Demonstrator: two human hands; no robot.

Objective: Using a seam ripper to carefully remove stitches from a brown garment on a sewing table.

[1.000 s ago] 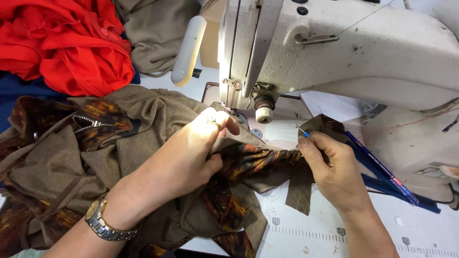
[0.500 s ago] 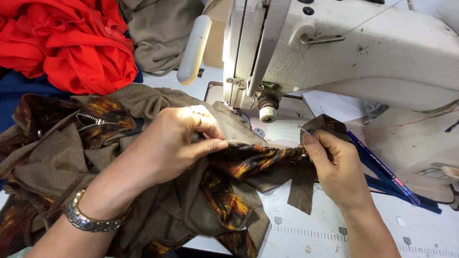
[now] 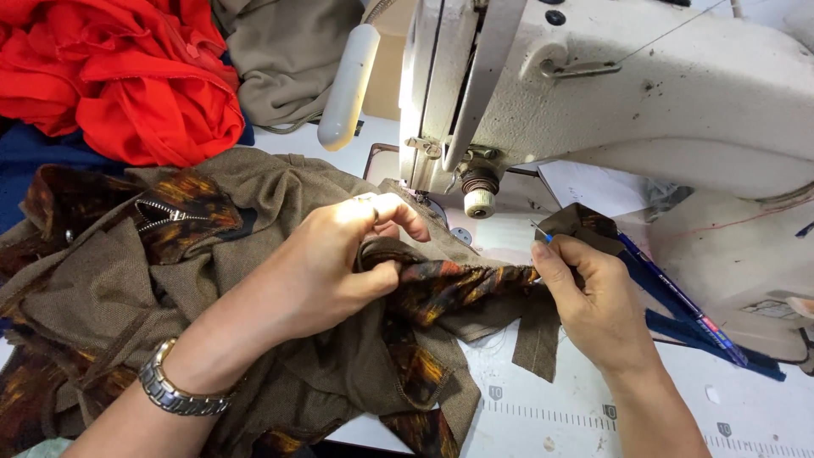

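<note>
Cloth (image 3: 441, 288), brown and bunched, lies on the table by the sewing machine (image 3: 644, 93). Left hand (image 3: 331, 271) squeezes it tight; right hand (image 3: 593, 297) pinches its strip to keep it stretched flat.

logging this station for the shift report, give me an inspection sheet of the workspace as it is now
surface: white sewing table, ruler marks along the front edge.
job's things: brown garment with orange-patterned lining and a zipper, bunched before the sewing machine.
clutter: red cloth, taupe cloth, blue strip.
grips: left hand pinches the fabric; right hand pinches its end with a small blue-tipped tool.
cables: nothing seen.
surroundings: nothing seen.
</note>
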